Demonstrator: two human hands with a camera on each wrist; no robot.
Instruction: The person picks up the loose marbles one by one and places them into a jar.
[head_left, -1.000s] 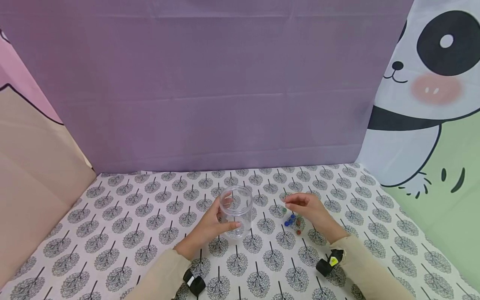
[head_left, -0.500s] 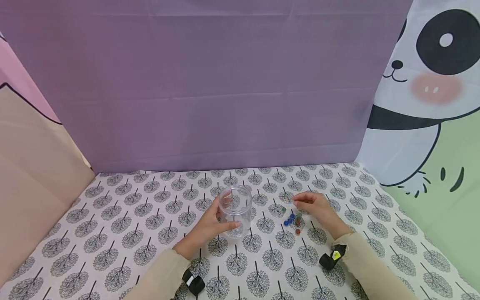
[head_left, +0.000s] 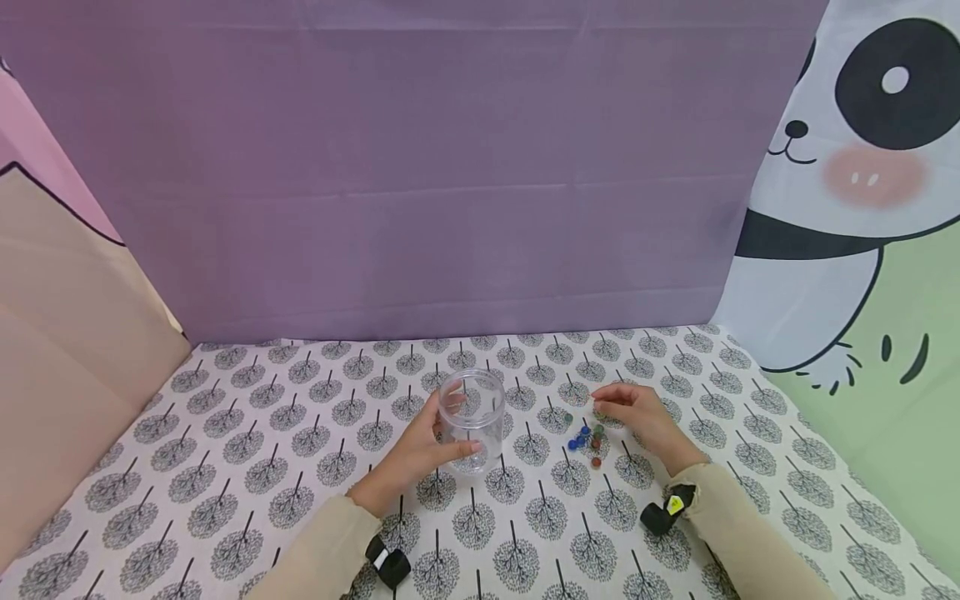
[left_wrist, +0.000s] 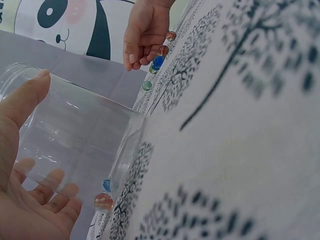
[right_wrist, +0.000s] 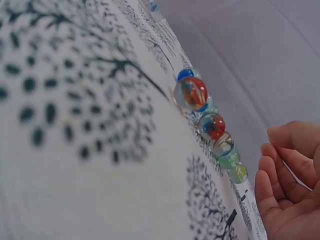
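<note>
The left hand [head_left: 422,443] grips the clear jar [head_left: 489,432] round its wall; it looks light and stiff, best held there. Just beside the right hand [head_left: 642,418], loosely curled with nothing visible in it, lie marbles [head_left: 581,442], probably hard and slippery: best pinched 1 at a time.

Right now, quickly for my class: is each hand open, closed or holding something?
Left hand: holding the clear jar.
Right hand: open, fingers loosely curled near the marbles, nothing visible in it.
</note>
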